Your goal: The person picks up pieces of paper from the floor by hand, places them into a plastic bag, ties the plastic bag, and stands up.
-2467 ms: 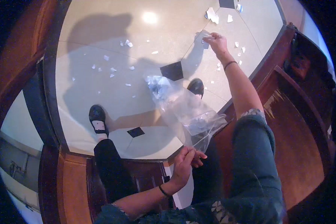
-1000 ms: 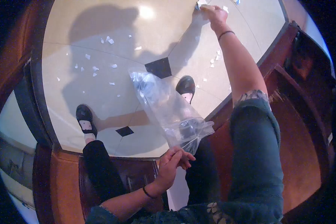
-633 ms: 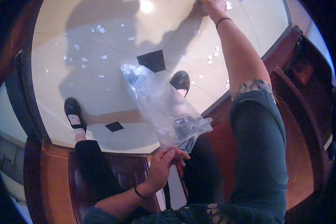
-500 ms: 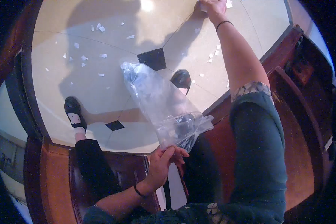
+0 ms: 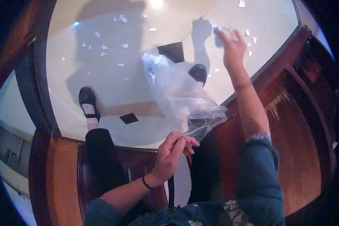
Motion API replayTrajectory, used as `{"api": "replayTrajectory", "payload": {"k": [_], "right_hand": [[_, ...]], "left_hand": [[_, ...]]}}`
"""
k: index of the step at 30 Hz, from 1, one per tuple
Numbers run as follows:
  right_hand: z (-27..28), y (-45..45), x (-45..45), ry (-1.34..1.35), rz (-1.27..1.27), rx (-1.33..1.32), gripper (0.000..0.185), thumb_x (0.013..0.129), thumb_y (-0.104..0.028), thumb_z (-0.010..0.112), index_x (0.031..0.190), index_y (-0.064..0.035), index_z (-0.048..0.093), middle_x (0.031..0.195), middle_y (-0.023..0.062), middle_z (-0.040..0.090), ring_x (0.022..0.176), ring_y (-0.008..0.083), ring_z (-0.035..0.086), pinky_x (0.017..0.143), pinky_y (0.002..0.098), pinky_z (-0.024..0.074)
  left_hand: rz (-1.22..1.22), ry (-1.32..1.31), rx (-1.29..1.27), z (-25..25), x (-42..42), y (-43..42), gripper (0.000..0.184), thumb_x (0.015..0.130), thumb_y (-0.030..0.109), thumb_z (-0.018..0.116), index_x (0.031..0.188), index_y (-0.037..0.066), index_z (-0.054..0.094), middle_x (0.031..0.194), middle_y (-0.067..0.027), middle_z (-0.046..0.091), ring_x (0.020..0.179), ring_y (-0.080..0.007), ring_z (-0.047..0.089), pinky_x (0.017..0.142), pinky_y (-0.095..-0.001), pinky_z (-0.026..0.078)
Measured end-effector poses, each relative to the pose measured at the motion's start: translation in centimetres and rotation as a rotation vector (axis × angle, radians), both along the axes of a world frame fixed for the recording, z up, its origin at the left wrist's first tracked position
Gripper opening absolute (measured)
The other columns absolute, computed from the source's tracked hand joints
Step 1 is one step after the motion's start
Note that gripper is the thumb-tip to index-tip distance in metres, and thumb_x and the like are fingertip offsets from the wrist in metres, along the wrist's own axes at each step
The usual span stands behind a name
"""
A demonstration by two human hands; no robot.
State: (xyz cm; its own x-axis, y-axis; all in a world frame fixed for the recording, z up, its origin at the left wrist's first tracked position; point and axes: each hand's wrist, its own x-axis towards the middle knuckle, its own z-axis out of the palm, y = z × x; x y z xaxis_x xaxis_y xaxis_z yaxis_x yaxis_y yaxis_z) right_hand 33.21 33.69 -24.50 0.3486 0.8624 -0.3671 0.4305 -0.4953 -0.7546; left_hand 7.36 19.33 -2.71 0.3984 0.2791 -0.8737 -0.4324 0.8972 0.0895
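Observation:
A clear plastic bag [image 5: 169, 77] hangs slantwise over the floor, its bottom end crumpled. My left hand [image 5: 173, 148] is closed, pinching the edge of the bag near its mouth between thumb and fingers. To the right and farther out, my right hand [image 5: 232, 47] is above the floor with a white paper scrap [image 5: 216, 28] at its fingertips. The scrap's shape is partly hidden and slightly blurred. Several white scraps [image 5: 247, 32] lie on the tiles near the right hand.
More white scraps [image 5: 104, 47] are scattered over the pale tiled floor [image 5: 124, 84] at left. My two black shoes [image 5: 87, 96] stand on the tiles. Dark reddish wooden furniture [image 5: 290, 124] runs along the right, and a dark wooden frame [image 5: 37, 86] borders the left.
My right hand has drawn back from the far floor toward the bag, with a white scrap at its fingertips. The left hand still holds the bag edge. The view has shifted slightly.

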Motion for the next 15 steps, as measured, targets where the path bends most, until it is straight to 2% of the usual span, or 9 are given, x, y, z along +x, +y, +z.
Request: {"api": "replayTrajectory", "payload": {"k": [1,3,5,8,10,11,12,13,15], "right_hand": [[3.9,-1.6,-1.1,0.034,-0.037,0.054,0.054,0.067,-0.019,0.077,0.109,0.0047,0.053,0.087,0.0107,0.062,0.076,0.013,0.059,0.065,0.025,0.0471],[11.7,-3.4,-4.3,0.198,-0.299,-0.054,0.045,0.069,-0.017,0.076,0.104,0.0026,0.055,0.088,0.0091,0.062,0.079,0.0138,0.06,0.067,0.0254,0.0472],[17.1,-6.5,-6.1,0.089,-0.357,-0.053,0.034,0.071,-0.011,0.073,0.097,0.0008,0.055,0.09,0.0056,0.06,0.077,0.0131,0.058,0.068,0.0255,0.0463],[22.8,-10.7,-8.3,-0.095,-0.09,-0.1,0.022,0.069,-0.003,0.07,0.085,-0.0031,0.055,0.083,0.0024,0.056,0.073,0.0123,0.053,0.065,0.0256,0.0442],[23.8,-12.1,-9.9,-0.115,0.102,-0.05,0.019,0.069,-0.002,0.07,0.079,-0.0051,0.054,0.079,0.0033,0.054,0.071,0.0147,0.051,0.062,0.0264,0.043],[23.7,-12.9,-10.4,-0.13,0.184,-0.006,0.018,0.069,-0.003,0.07,0.077,-0.0055,0.054,0.078,0.0045,0.053,0.071,0.0164,0.051,0.062,0.027,0.0425],[23.8,-12.5,-11.1,-0.21,0.31,0.011,0.02,0.068,-0.004,0.071,0.081,-0.0047,0.055,0.079,0.0081,0.054,0.07,0.0219,0.053,0.061,0.0293,0.0435],[23.7,-12.1,-11.9,-0.218,0.306,0.013,0.02,0.068,-0.004,0.071,0.081,-0.0047,0.055,0.079,0.0081,0.054,0.07,0.0219,0.053,0.061,0.0293,0.0435],[23.3,-11.1,-13.6,-0.297,0.475,-0.132,0.025,0.067,-0.005,0.071,0.088,-0.0046,0.057,0.08,0.0111,0.055,0.072,0.0248,0.055,0.06,0.0322,0.0454]], "left_hand": [[0.0,0.007,0.0,0.1,-0.3,-0.2,0.016,0.095,0.017,0.035,0.094,0.006,0.047,0.089,-0.0127,0.063,0.071,-0.0118,0.055,0.068,-0.027,0.047],[-0.026,0.039,0.09,-0.1,-1.0,-0.8,0.016,0.096,0.018,0.035,0.095,0.005,0.045,0.088,-0.0124,0.063,0.07,-0.0105,0.055,0.066,-0.0262,0.047],[-0.008,0.045,0.116,-0.1,-1.7,-0.4,0.016,0.096,0.018,0.035,0.093,0.005,0.046,0.088,-0.0119,0.063,0.069,-0.0103,0.055,0.065,-0.0257,0.047],[0.028,0.059,0.126,-0.3,-2.4,0.4,0.017,0.095,0.018,0.036,0.091,0.005,0.046,0.086,-0.0113,0.063,0.067,-0.0103,0.055,0.064,-0.0251,0.047],[0.04,0.06,0.109,-0.1,-2.8,0.4,0.017,0.095,0.018,0.036,0.091,0.005,0.047,0.085,-0.0111,0.063,0.066,-0.0105,0.055,0.063,-0.025,0.047],[0.04,0.047,0.086,0.0,-3.1,0.2,0.018,0.096,0.019,0.036,0.091,0.005,0.047,0.086,-0.0085,0.063,0.066,-0.0079,0.053,0.06,-0.0216,0.044],[0.039,0.034,0.059,0.0,-3.2,0.0,0.018,0.096,0.02,0.037,0.091,0.006,0.047,0.087,-0.0059,0.062,0.066,-0.0052,0.052,0.057,-0.0182,0.041],[0.036,0.026,0.063,0.2,-3.3,-0.1,0.018,0.096,0.02,0.037,0.091,0.006,0.047,0.087,-0.0059,0.062,0.066,-0.0052,0.052,0.057,-0.0182,0.041],[0.014,0.046,0.054,0.4,-3.5,-0.3,0.019,0.096,0.021,0.037,0.09,0.006,0.048,0.084,-0.0052,0.062,0.065,-0.0057,0.052,0.056,-0.0181,0.041]]}}
